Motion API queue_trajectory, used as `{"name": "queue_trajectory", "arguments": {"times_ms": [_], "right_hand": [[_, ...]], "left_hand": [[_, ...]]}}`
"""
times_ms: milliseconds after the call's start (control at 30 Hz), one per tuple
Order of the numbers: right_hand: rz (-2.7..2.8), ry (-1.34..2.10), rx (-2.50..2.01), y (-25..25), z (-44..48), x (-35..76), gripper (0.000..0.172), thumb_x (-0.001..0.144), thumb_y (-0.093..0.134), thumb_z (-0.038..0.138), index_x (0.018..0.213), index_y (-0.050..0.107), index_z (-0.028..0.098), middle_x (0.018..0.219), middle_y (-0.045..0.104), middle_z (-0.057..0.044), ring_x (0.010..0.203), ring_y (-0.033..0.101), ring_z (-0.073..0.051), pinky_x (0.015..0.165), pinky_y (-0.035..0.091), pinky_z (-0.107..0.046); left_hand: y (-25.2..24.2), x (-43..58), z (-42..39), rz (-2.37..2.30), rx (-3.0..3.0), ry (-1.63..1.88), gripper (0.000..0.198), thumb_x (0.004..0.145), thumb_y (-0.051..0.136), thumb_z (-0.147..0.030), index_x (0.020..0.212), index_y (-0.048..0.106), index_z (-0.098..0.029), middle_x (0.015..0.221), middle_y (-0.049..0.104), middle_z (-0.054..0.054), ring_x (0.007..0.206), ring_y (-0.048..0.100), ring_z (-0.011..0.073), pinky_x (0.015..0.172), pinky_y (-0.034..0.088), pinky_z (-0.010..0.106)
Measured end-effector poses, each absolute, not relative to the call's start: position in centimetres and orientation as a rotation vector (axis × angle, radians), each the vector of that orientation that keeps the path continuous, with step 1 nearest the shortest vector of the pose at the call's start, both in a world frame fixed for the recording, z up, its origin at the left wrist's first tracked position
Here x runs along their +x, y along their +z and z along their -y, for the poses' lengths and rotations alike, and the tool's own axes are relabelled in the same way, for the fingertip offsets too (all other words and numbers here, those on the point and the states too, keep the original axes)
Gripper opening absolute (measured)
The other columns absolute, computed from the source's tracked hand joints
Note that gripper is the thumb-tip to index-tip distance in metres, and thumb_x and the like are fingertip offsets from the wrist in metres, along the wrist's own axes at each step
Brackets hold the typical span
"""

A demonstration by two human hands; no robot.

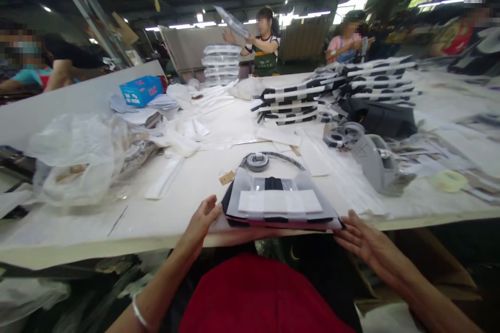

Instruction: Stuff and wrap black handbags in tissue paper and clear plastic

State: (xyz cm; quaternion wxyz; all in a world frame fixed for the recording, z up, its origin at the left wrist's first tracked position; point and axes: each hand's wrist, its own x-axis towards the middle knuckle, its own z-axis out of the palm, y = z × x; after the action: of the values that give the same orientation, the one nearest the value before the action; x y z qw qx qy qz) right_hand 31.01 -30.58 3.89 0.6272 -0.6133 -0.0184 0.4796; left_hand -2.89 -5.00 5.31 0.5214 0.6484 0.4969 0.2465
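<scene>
A dark handbag [234,205] lies flat at the table's front edge, with white sheeting over it and a white paper strip [279,201] across its middle. Its handle [287,158] arches away from me, and a coiled grey strap [257,161] rests inside that arch. A small brown tag [226,177] sticks out at the left. My left hand [203,218] is open beside the bag's left side, fingertips close to it. At the front right corner is my right hand [361,237], open with fingers stretched; whether it presses on the corner I cannot tell.
Stacked black-and-white wrapped bags [297,96] stand at the back right, near a grey tape dispenser [373,161]. Clear plastic bags [82,156] pile up on the left, a blue box [141,90] behind them. Across the table a person [266,47] holds a plastic-wrapped package [232,22].
</scene>
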Motion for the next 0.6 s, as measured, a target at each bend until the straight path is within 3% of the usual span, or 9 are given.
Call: {"name": "queue_trajectory", "arguments": {"times_ms": [200, 433, 500, 600], "right_hand": [[-0.160, 1.353, -1.140, 2.4, 31.2, 26.4, 0.080, 0.058, 0.087, 0.059, 0.113, 0.060, 0.008, 0.123, 0.064, -0.025, 0.121, 0.059, -0.038, 0.105, 0.049, -0.048], [-0.163, 1.349, -0.962, 1.7, 26.4, 21.2, 0.069, 0.065, 0.085, 0.057, 0.111, 0.062, 0.012, 0.121, 0.067, -0.018, 0.123, 0.059, -0.030, 0.109, 0.045, -0.040], [-0.176, 1.334, -0.989, 1.6, 25.5, 21.0, 0.068, 0.060, 0.086, 0.060, 0.106, 0.065, 0.015, 0.114, 0.071, -0.013, 0.117, 0.063, -0.028, 0.107, 0.047, -0.038], [-0.026, 1.281, -1.089, 2.3, 24.7, 21.0, 0.060, 0.058, 0.082, 0.067, 0.096, 0.069, 0.023, 0.100, 0.075, -0.007, 0.106, 0.069, -0.027, 0.100, 0.053, -0.039]], "left_hand": [[5.4, -2.7, 3.7, -1.191, 2.059, 0.851, 0.054, 0.087, 0.055, -0.049, 0.130, 0.053, -0.017, 0.139, 0.055, 0.016, 0.134, 0.048, 0.0304, 0.112, 0.037, 0.054], [4.8, -0.4, 6.2, -0.748, 2.751, 0.952, 0.026, 0.096, 0.048, -0.029, 0.114, 0.065, -0.024, 0.116, 0.071, 0.008, 0.108, 0.066, 0.0224, 0.094, 0.055, 0.038], [3.8, -0.7, 6.5, -0.641, 2.913, 1.042, 0.033, 0.095, 0.048, -0.025, 0.125, 0.061, -0.022, 0.121, 0.070, 0.007, 0.111, 0.066, 0.0218, 0.096, 0.054, 0.036], [1.7, -1.4, 5.8, -0.516, 3.062, 1.148, 0.057, 0.092, 0.051, -0.025, 0.148, 0.040, -0.021, 0.127, 0.068, 0.005, 0.113, 0.065, 0.0202, 0.094, 0.054, 0.030]]}}
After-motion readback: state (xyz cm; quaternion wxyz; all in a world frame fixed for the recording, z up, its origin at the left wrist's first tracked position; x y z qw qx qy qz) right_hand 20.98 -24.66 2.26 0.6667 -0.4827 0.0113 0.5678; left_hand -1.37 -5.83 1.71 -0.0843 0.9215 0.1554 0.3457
